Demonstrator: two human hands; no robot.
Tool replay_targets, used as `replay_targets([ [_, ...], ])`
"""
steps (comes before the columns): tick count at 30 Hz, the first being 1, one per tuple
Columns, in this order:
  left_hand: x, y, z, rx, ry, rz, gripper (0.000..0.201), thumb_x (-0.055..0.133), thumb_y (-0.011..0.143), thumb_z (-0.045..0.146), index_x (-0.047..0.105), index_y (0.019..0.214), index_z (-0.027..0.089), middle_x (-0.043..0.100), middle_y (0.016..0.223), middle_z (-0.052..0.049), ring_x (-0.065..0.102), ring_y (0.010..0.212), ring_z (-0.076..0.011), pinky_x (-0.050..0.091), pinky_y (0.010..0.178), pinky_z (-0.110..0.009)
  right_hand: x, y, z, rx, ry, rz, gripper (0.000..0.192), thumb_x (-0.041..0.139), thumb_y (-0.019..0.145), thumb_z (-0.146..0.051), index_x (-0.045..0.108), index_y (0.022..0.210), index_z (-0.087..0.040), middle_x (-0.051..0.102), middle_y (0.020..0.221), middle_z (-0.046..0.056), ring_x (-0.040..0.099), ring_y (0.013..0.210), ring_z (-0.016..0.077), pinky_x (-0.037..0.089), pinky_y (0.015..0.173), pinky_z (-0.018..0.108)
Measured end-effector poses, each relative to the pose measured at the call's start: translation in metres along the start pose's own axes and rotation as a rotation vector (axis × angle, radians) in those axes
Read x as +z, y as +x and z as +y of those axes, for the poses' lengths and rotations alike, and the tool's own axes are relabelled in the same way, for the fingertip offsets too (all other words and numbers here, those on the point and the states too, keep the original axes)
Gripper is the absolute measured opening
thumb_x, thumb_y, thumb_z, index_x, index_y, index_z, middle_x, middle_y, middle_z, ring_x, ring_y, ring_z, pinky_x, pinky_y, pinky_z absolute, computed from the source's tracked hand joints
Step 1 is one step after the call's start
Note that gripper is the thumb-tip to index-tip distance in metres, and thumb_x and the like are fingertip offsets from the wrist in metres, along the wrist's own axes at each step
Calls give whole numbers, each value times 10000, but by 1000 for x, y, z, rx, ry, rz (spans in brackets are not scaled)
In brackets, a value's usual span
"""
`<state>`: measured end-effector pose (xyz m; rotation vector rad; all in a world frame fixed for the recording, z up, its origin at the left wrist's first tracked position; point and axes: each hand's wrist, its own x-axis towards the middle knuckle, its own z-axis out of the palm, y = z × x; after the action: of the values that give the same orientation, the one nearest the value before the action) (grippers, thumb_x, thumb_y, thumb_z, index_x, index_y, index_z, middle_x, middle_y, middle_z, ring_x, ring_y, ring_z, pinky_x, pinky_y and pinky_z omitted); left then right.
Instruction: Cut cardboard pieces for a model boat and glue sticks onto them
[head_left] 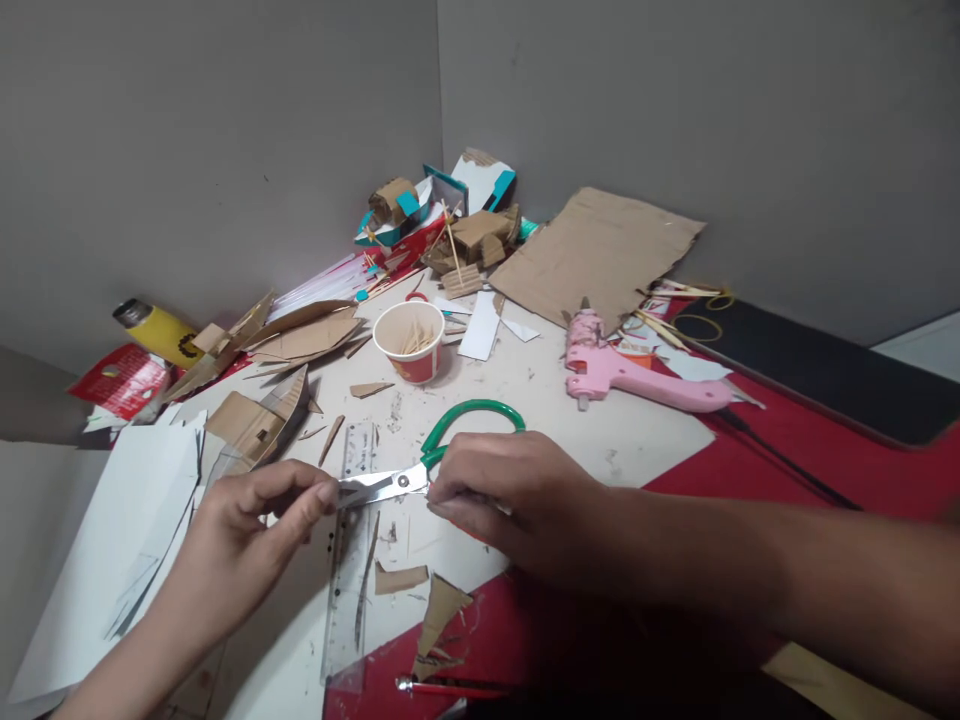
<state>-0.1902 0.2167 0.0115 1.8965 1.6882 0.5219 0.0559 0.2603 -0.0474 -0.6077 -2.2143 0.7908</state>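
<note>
One pair of scissors is held over the ruler on the counter, the right hand clamped on its green handle. The left hand has thumb and finger together at the blade tips, though whether they grip the metal or something small I cannot tell. Beyond the scissors stands a cup of toothpicks, with a glue gun to its right and cardboard scraps near the ruler.

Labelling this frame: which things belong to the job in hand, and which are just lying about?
In hand:
scissors, gripped by right hand, left hand at the blade tips

Apparently lying about:
clear ruler
paper cup
pink glue gun
cardboard sheet
yellow bottle
</note>
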Motion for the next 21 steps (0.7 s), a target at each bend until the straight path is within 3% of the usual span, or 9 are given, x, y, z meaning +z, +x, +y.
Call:
replay_targets([
  [6,-28,-6,-6,-102,-146,209,195,601,839,364,613,693,236,546,581,33,475,537,-114,375,496,-224,-13,-4,-17,51,135,-24,226,402,938,-213,502,736,-200,527,636,-3,453,595,114,370,585,239],
  [11,-43,4,5,-58,-274,314,278,522,895,362,588,659,230,516,585,31,455,541,-112,364,512,-243,-25,-5,-28,-70,144,-151,152,419,924,-166,501,808,-220,574,665,6,483,604,128,399,609,246],
  [16,-32,41,39,87,-151,204,237,548,863,343,638,691,206,605,591,7,485,483,-109,375,462,-230,-20,-9,-30,-259,1,-270,106,460,881,-181,478,780,-209,585,668,22,491,582,139,363,581,274],
  [19,-18,75,58,273,95,175,154,565,821,258,700,784,194,685,703,-38,551,561,-136,398,524,-243,-12,-7,-24,-394,-140,-301,141,523,768,-178,432,662,-202,529,603,-8,405,493,114,285,487,269],
  [21,-10,100,68,363,137,194,121,599,769,232,711,738,197,694,694,-46,562,570,-148,391,548,-253,-9,-6,-21,-465,-200,-283,199,550,721,-190,388,607,-199,495,578,-23,351,471,105,239,456,274],
])
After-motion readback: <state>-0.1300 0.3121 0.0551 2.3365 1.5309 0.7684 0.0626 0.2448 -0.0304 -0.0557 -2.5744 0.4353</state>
